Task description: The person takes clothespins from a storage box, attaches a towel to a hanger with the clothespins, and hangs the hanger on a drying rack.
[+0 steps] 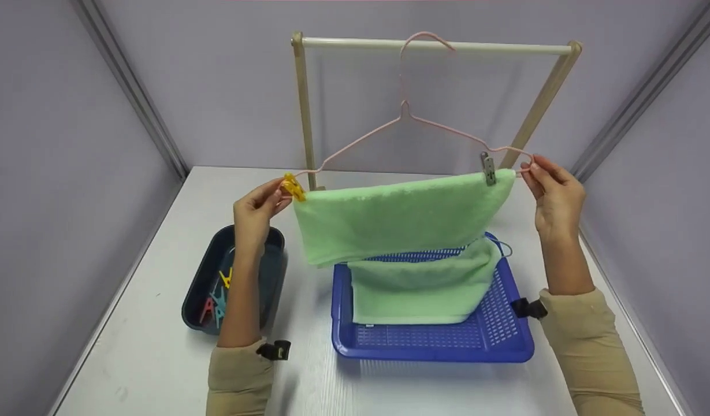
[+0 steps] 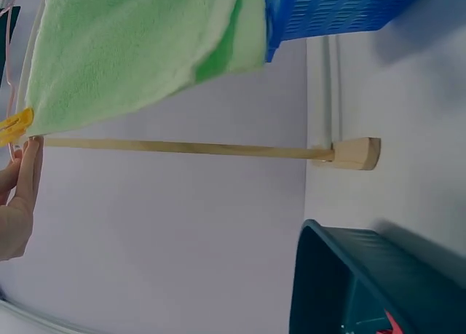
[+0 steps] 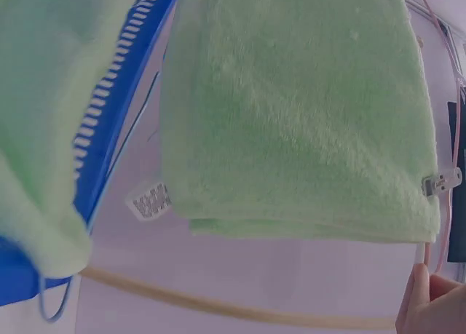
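Observation:
Between my two hands hangs a pink wire hanger (image 1: 360, 140), held up in front of the rack. A light green towel (image 1: 401, 216) is folded over its lower bar. At the towel's left top corner sits a yellow clothespin (image 1: 294, 187); near the right top corner, a grey clothespin (image 1: 489, 169). My left hand (image 1: 256, 208) pinches the hanger's left end beside the yellow clothespin. With thumb and fingers my right hand (image 1: 557, 193) pinches its right end. In the right wrist view a white label (image 3: 149, 201) shows at the towel's edge.
A rack with wooden posts (image 1: 304, 110) and a white rail (image 1: 360, 43) stands behind. Below the hanger is a blue basket (image 1: 432, 353) holding another green towel (image 1: 415, 292). At left, a dark tray (image 1: 272, 277) contains several clothespins (image 1: 218, 303), partly behind my left forearm.

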Available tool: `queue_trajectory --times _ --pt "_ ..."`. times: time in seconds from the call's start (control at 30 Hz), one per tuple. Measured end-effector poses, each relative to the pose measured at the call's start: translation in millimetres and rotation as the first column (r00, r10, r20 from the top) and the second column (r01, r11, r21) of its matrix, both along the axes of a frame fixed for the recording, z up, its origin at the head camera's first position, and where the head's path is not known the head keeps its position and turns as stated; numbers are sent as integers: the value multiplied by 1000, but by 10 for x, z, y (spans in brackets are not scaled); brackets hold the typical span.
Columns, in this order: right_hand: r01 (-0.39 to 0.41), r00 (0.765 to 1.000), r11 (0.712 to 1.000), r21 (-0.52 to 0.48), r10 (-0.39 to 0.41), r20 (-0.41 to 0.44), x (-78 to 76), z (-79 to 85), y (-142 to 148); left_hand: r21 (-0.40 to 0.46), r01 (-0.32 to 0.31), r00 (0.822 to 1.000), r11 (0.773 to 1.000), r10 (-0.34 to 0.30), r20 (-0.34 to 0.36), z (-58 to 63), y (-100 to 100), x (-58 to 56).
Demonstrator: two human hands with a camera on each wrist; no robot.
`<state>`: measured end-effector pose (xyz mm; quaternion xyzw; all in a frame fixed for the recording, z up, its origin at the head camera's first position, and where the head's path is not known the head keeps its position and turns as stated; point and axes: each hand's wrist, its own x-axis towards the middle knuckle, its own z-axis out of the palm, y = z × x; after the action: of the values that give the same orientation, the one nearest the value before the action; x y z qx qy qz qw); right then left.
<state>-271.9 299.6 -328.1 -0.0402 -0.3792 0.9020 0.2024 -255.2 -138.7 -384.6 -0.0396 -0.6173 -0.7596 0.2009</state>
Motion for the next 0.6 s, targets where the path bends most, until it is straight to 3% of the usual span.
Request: queue_trajectory --times 0.17,0.3,0.47,0.6 --pt "-4 1000 998 -57 4 -3 -218 123 -175 59 -41 998 997 44 -46 82 -65 -87" --pt "-64 997 993 -100 59 -51 -422 176 -278 119 -73 993 990 82 -79 101 -81 -179" --pt "-178 983 982 -65 174 -59 -662 195 -352 160 -132 983 978 151 -109 90 -84 -258" --pt "-221 974 975 -9 220 -44 -827 210 -392 175 -156 977 972 178 -114 65 -81 -308"
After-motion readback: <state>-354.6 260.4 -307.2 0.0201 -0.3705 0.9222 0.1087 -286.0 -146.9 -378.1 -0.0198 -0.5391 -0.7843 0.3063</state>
